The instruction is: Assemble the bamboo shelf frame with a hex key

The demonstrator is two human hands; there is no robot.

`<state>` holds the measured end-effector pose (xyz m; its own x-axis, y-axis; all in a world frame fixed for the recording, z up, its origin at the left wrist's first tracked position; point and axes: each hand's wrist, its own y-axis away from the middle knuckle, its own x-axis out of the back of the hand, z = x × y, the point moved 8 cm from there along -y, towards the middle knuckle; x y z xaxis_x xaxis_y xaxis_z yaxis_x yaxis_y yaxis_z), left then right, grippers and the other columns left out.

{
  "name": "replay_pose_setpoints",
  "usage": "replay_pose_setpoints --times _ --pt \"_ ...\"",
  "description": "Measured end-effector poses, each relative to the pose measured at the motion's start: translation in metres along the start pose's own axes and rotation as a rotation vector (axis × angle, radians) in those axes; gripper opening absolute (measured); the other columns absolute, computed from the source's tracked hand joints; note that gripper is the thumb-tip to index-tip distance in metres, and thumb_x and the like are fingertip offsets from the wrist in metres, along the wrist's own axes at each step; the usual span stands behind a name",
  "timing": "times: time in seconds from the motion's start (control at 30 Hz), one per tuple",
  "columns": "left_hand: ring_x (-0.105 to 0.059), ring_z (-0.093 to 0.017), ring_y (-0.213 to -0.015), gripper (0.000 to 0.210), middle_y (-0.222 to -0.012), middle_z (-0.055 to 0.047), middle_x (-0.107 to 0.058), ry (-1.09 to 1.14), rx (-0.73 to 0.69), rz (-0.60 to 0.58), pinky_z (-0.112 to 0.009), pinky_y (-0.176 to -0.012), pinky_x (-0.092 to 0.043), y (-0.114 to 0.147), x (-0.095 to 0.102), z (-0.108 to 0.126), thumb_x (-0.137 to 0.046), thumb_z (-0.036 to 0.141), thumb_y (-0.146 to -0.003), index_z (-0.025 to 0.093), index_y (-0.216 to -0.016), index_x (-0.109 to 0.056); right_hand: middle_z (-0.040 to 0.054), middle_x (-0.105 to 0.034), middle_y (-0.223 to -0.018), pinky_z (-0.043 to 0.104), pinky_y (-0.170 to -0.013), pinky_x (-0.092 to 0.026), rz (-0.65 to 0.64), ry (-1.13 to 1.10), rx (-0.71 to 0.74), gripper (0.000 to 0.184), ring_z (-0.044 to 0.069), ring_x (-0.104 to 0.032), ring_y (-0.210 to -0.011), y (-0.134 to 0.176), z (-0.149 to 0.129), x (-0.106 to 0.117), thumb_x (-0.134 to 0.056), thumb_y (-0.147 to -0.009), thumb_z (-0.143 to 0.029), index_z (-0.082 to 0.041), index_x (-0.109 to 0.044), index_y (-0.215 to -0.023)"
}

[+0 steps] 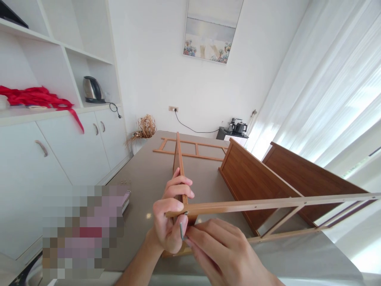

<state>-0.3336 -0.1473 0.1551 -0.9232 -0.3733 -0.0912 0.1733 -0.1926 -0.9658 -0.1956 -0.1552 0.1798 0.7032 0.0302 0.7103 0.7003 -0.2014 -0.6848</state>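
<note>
On the left stands a white cabinet (59, 147) with a red cloth (38, 97) and a kettle (93, 89) on its shelves. Near its foot, a blurred patch covers things at the near left edge of the grey table (143, 171); at the table's far left corner is a dried plant (147, 126). A ladder-like far frame (190, 155) lies flat on the table's far part. Nearer, the left hand (171, 208) grips the corner where a left board (177, 155) meets the left end of the near frame (238, 206), fingers curled over the board, thumb below the rail. Just beside that thumb is a bent metal key (181, 231), its lower end pinched between the thumb and fingers of the right hand (224, 242); whether its tip touches the screw (186, 213) in the rail cannot be told. Farther right, a middle board (253, 182) and a right board (309, 178) stand on edge against the near frame. A coffee maker (230, 126) sits beyond them, and a white curtain (321, 83) hangs at far right.
</note>
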Motion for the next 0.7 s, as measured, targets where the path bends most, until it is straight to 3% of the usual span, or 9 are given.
replay_pose_setpoints --times 0.23,0.5,0.7 --pt "-0.067 -0.025 -0.108 0.009 -0.097 -0.003 -0.067 -0.007 -0.008 0.030 -0.068 -0.117 -0.043 -0.003 0.000 0.003 -0.057 0.032 -0.103 0.028 -0.104 -0.049 0.0045 -0.068 -0.082 0.025 -0.065 -0.055 0.004 0.309 0.059 0.022 0.014 -0.064 -0.069 -0.007 -0.009 0.033 -0.052 -0.102 -0.008 -0.014 -0.071 -0.111" --pt "-0.067 -0.025 -0.107 0.012 -0.096 -0.003 -0.069 -0.004 -0.051 0.055 -0.068 -0.115 -0.044 -0.003 0.000 0.002 -0.057 0.029 -0.101 0.027 -0.110 -0.049 0.0077 -0.069 -0.092 0.027 -0.069 -0.053 -0.011 0.301 0.069 0.028 0.016 -0.063 -0.078 -0.008 -0.008 0.045 -0.044 -0.103 -0.005 -0.012 -0.066 -0.119" --pt "-0.066 -0.026 -0.111 0.014 -0.099 -0.004 -0.066 0.005 -0.042 0.040 -0.070 -0.118 -0.039 0.002 0.000 -0.003 -0.056 0.030 -0.101 0.027 -0.113 -0.048 0.0085 -0.070 -0.092 0.029 -0.071 -0.052 -0.029 0.343 0.104 0.026 0.017 -0.063 -0.079 -0.010 -0.010 0.048 -0.044 -0.105 -0.006 -0.010 -0.068 -0.113"
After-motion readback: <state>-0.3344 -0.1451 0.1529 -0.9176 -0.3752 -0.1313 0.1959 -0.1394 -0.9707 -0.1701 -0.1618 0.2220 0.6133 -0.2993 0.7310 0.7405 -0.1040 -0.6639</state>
